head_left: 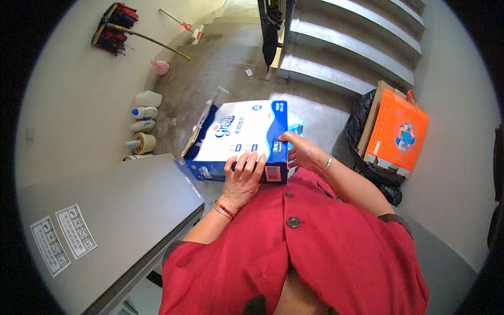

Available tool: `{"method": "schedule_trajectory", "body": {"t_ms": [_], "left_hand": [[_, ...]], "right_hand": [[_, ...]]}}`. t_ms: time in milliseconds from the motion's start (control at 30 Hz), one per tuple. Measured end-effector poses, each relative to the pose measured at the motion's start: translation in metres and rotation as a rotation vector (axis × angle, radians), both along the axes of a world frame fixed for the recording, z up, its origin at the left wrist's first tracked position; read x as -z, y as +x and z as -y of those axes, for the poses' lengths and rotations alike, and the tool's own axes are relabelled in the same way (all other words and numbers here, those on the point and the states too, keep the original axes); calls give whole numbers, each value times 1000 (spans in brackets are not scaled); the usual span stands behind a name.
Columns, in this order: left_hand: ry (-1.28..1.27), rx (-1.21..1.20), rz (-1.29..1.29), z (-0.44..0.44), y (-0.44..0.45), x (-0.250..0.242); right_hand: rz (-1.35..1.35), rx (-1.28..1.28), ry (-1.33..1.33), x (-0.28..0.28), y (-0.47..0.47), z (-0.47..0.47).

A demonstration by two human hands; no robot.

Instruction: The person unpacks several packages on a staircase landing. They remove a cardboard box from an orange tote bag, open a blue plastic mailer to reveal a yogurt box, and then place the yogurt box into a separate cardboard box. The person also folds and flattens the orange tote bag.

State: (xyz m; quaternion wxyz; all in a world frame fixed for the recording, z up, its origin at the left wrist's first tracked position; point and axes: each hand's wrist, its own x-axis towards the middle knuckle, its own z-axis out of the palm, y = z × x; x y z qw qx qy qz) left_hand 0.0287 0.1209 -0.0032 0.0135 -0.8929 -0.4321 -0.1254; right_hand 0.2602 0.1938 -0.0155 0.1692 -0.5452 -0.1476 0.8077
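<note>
A blue and white cardboard carton (240, 122) bearing print is held in front of my waist. Its left end stands open, with a flap sticking out. My left hand (244, 177) lies against the near side, its fingers curled over the near upper edge. At the carton's right end, my right hand (305, 151) grips the edge with the thumb on top; its other fingers are partly hidden below. Behind that end shows part of a light blue plastic bag (296, 125); I cannot tell what bears it.
Concrete stairs (327, 71) rise ahead on the right. An orange handled carton (397, 134) leans with a black plastic bag (354, 122) by the right wall. Plastic jugs (148, 99) and a mop (118, 29) line the left wall. A grey door (130, 204) stands near left.
</note>
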Motion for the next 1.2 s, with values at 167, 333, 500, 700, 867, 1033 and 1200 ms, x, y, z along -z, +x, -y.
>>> {"method": "schedule_trajectory", "body": {"t_ms": [167, 333, 500, 700, 867, 1033, 1200], "left_hand": [[-249, -170, -37, 28, -10, 32], [-277, -452, 98, 66, -15, 68], [-633, -859, 471, 139, -46, 105], [-687, -1194, 699, 202, -67, 129], [-727, -1337, 755, 211, -37, 141], [-716, -1741, 1209, 225, -34, 155], [-799, -1820, 1555, 261, -21, 138]], "right_hand": [[33, -35, -111, 46, -19, 12], [81, -145, -34, 101, -53, 12], [304, -379, 366, 161, -106, 41], [252, -594, 486, 192, -145, 72], [74, -561, 384, 208, -144, 66], [98, -738, 877, 212, -154, 78], [-43, -785, 768, 207, -162, 109]]}}
